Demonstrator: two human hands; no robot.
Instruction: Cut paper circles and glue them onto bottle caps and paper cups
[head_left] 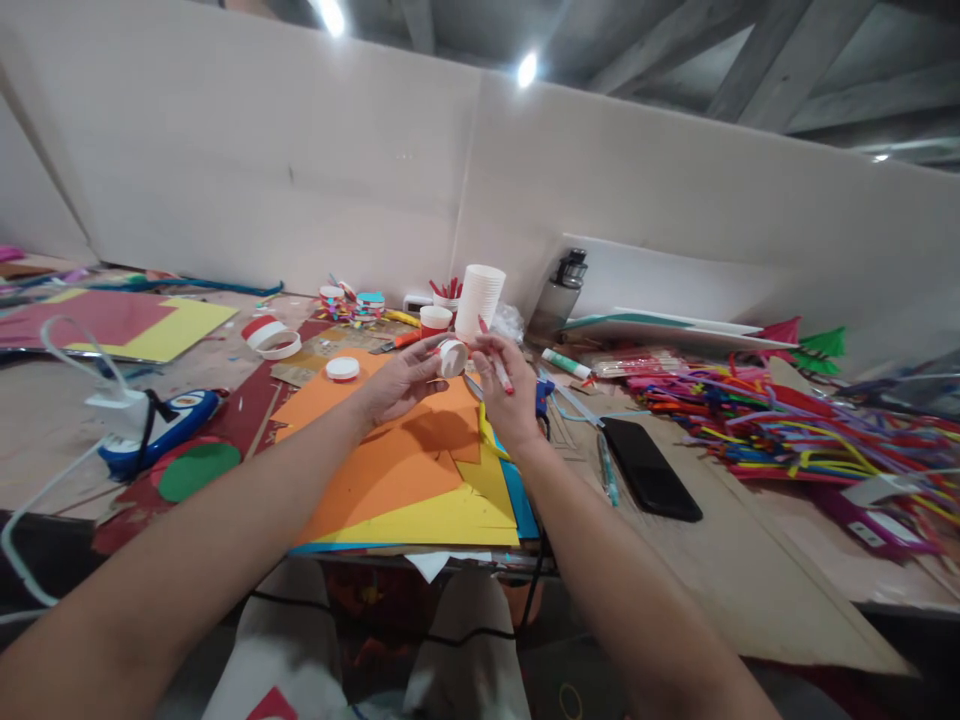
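My left hand (403,382) holds a small white paper cup piece (452,358) above the orange paper (390,465). In my right hand (508,385) is a red marker (502,376), its upper end beside the cup piece. A tall stack of white cups (481,298) stands just behind the hands, with a red-and-white cup (436,319) to its left. On the orange paper lies a white round piece with a red edge (343,369). Yellow-handled scissors (490,436) lie under my right hand, partly hidden.
A black phone (651,468) lies right of the papers, near a glue stick (566,363) and a heap of coloured pipe cleaners (787,420). At left are a blue device (161,430) with cables and a green paper circle (199,471). A white partition (300,150) stands behind.
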